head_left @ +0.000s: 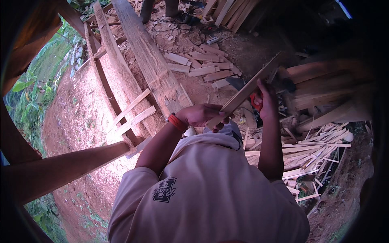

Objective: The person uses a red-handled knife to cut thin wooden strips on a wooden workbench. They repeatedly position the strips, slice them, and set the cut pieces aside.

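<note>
Rough-grained and dusted with sawdust, a long plank (152, 60) slants away ahead and left of the left hand (206, 116); flat, square-cut slats (204, 67) lie scattered beyond both hands, and thin, splintery offcuts (316, 152) heap up right of the right hand (265, 99). The wooden strip (243, 94), straight, narrow and smooth-looking, runs from the left hand's grasp up past the right hand, which curls around a red handle (256, 102).

A broad beam (149, 56) is flanking the left hand (202, 115) ahead-left, a plank (243, 96) is barring its right; passing room is lying straight ahead, between them.
</note>
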Action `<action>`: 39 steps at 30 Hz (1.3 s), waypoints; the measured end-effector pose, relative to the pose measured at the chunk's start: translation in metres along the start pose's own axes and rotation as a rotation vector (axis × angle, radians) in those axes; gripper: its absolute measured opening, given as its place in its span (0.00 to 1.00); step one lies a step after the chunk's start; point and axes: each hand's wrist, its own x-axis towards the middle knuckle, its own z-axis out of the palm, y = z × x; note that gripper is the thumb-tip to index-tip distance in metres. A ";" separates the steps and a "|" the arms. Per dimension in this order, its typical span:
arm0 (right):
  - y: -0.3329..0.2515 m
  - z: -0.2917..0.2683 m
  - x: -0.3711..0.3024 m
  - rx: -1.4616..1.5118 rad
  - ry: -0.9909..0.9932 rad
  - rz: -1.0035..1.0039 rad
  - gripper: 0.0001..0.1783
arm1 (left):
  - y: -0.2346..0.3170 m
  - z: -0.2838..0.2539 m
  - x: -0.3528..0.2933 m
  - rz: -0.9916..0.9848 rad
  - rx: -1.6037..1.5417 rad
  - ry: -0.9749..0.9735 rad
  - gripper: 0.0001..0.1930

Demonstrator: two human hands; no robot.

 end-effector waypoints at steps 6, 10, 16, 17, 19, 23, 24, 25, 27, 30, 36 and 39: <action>0.007 -0.007 0.000 -0.002 -0.064 -0.010 0.13 | -0.011 0.012 -0.010 -0.055 0.733 0.281 0.25; 0.017 -0.013 0.000 0.063 -0.127 -0.057 0.14 | -0.005 0.019 -0.016 -0.140 0.658 0.229 0.26; 0.009 0.000 -0.011 0.045 -0.069 -0.013 0.18 | -0.019 0.020 -0.022 0.183 1.051 0.312 0.17; 0.008 -0.001 -0.010 -0.010 -0.076 -0.017 0.18 | -0.016 0.027 -0.022 0.067 1.133 0.362 0.21; 0.008 0.001 -0.011 -0.066 -0.071 -0.011 0.19 | -0.012 0.034 -0.021 -0.039 1.219 0.429 0.26; 0.014 0.007 -0.011 -0.106 -0.036 -0.001 0.22 | -0.021 0.033 -0.024 0.021 1.280 0.494 0.26; 0.016 0.007 -0.012 -0.126 -0.033 -0.006 0.22 | -0.020 0.034 -0.024 0.041 1.303 0.511 0.26; 0.016 0.006 -0.013 -0.149 -0.027 -0.008 0.23 | -0.019 0.035 -0.024 0.027 1.302 0.516 0.26; 0.017 0.005 -0.014 -0.192 -0.019 -0.011 0.24 | -0.015 0.040 -0.025 -0.002 1.301 0.531 0.25; 0.015 0.005 -0.012 -0.265 0.005 -0.044 0.25 | -0.020 0.035 -0.025 0.076 1.346 0.540 0.24; 0.005 -0.007 -0.003 -0.129 0.115 0.007 0.27 | -0.026 0.028 -0.029 0.121 1.381 0.571 0.24; 0.007 -0.022 0.003 0.028 0.048 0.006 0.31 | -0.028 0.026 -0.030 0.111 1.387 0.574 0.23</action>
